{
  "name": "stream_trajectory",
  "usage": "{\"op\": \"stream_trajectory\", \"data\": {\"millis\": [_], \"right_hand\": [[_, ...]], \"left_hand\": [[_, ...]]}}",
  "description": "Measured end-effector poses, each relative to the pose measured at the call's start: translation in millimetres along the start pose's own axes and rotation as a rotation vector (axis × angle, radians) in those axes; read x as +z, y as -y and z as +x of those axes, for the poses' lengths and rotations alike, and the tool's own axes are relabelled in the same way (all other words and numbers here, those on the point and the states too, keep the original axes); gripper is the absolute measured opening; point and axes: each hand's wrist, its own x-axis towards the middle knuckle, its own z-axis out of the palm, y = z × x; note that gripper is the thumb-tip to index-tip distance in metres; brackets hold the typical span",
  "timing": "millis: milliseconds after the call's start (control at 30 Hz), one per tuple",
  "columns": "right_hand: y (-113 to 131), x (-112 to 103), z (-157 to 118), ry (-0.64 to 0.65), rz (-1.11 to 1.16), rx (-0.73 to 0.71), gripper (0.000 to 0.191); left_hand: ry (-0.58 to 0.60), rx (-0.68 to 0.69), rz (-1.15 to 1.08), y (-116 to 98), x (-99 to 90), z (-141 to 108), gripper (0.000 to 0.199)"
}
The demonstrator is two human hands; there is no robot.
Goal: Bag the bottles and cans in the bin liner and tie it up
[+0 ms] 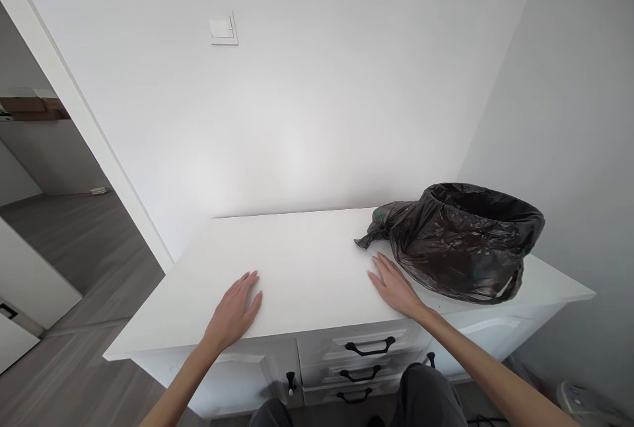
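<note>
A white cabinet top (307, 268) spans the lower middle of the head view. On its left part my left hand (235, 308) lies palm down, thumb apart from the fingers, holding nothing. My right hand (393, 285) rests flat on the top right of the middle, fingers spread and holding nothing. Just beyond and to the right of it sits a black plastic bag (460, 242), its wide mouth open upward and a knotted end pointing left near my right fingertips. What is inside the bag cannot be made out.
Below the top are drawers with black handles (370, 346) and cabinet doors. A light switch (223, 29) is on the wall behind. A doorway with grey floor (79, 235) opens at the left. A pale object (584, 400) stands on the floor at the lower right.
</note>
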Motion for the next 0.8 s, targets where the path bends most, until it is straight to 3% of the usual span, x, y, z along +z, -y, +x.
{"op": "stream_trajectory", "data": {"millis": [167, 533, 800], "right_hand": [[-3.8, 12.7, 5.4, -0.039, -0.106, -0.013, 0.061], [4.9, 8.2, 3.1, 0.064, -0.231, 0.07, 0.067], [4.8, 7.5, 2.7, 0.035, -0.238, 0.048, 0.064]], "left_hand": [[-0.004, 0.002, 0.002, 0.9, 0.7, 1.1, 0.051], [0.044, -0.041, 0.028, -6.0, -1.8, 1.7, 0.054], [0.031, -0.03, 0.043, -5.0, -0.7, 3.0, 0.054]]}}
